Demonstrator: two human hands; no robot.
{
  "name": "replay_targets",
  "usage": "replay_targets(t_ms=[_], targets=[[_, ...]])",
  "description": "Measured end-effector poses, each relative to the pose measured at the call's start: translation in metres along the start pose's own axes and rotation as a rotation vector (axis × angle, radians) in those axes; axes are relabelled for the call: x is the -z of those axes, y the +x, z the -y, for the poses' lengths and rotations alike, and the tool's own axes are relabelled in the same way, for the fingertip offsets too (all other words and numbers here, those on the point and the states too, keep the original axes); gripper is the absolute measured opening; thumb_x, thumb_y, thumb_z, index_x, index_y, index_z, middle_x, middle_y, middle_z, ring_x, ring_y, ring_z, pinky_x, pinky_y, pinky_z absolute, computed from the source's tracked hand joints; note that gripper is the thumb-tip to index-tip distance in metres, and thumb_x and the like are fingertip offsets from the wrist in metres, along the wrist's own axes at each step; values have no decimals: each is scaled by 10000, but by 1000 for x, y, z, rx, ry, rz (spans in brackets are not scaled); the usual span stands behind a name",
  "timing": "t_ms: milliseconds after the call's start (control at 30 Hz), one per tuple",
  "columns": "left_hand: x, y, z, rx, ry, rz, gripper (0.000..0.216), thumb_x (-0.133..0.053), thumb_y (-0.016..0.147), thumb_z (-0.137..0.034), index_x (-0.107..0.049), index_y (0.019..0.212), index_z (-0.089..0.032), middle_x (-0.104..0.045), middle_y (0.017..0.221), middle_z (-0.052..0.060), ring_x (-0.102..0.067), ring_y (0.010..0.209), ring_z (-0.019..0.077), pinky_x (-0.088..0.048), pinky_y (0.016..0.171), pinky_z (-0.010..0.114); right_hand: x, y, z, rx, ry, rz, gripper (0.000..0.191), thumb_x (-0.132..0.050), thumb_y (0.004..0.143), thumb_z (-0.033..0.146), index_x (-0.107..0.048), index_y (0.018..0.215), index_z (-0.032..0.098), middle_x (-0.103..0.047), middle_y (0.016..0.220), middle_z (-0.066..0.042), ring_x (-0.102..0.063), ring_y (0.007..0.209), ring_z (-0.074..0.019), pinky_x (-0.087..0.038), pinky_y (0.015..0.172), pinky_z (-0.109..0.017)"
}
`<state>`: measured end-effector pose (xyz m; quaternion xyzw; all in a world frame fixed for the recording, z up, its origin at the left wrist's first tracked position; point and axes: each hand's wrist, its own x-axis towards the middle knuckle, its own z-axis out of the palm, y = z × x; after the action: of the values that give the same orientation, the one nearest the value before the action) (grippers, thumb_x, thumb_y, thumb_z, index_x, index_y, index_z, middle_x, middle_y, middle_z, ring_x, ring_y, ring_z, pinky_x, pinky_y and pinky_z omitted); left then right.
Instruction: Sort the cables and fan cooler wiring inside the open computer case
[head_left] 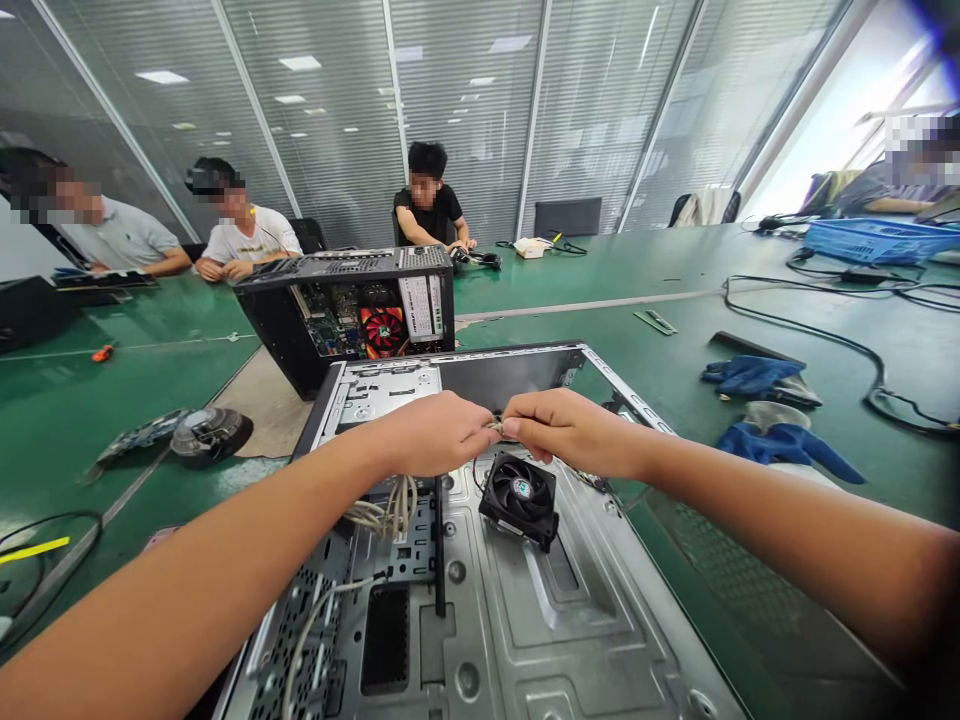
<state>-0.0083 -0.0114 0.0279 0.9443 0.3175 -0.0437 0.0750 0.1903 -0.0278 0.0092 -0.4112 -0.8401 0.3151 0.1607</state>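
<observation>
"What is gripped?"
"The left hand [442, 432] and right hand [559, 425] both pinch a thin cable [495, 426] above the open computer case [510, 645]."
"And the cooling fan [519, 498]?"
"Just below the hands, tilted; whether it touches the case is unclear."

the near case [495, 590] is shiny metal, the fan [521, 490] plastic, the tabletop [592, 322] smooth.

Fan [520, 490] in the near computer case [600, 655], second case [281, 330] behind, gloves [787, 440] to the right on the table [585, 325]
</observation>
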Motion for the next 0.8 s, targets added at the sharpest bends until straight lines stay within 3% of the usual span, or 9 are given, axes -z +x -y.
replay_targets(t_ms=[267,400,533,700,800], targets=[[1,-2,-3,56,-59,42,409,-266,956,-353,-535,707,-170,-576,644,20,-458,539,122,-285,520,268,-5,1,-5,62,-179,-80,207,-515,883,333,-570,991,164,-613,757,-12,-480,641,-124,-336,612,-252],[0,-1,-2,43,-38,44,406,-266,955,-360,-539,722,-169,-574,648,19,-455,538,120,-280,519,268,-3,1,-4,58,-160,-37,231,-465,907,355,-580,839,166,-559,664,3,-427,587,-111,-317,578,-250],[-2,0,-1,23,-4,37,429,-258,959,-386,-568,754,-171,-593,670,30,-465,544,128,-293,536,272,-1,1,-3,16,6,22,349,-370,937,406,-548,755,167,-513,600,11,-432,555,-111,-331,552,-250],[-2,-1,-2,27,13,31,407,-270,954,-370,-553,736,-176,-590,666,29,-455,537,127,-291,523,272,-1,2,-5,-34,42,51,323,-418,908,434,-547,782,165,-480,601,25,-410,553,-112,-326,549,-256],[-1,-2,-3,42,7,40,393,-268,951,-345,-549,737,-174,-613,692,42,-479,560,139,-313,535,278,-3,1,-7,12,-41,3,258,-522,862,407,-538,955,166,-535,695,20,-430,621,-123,-335,586,-260]])
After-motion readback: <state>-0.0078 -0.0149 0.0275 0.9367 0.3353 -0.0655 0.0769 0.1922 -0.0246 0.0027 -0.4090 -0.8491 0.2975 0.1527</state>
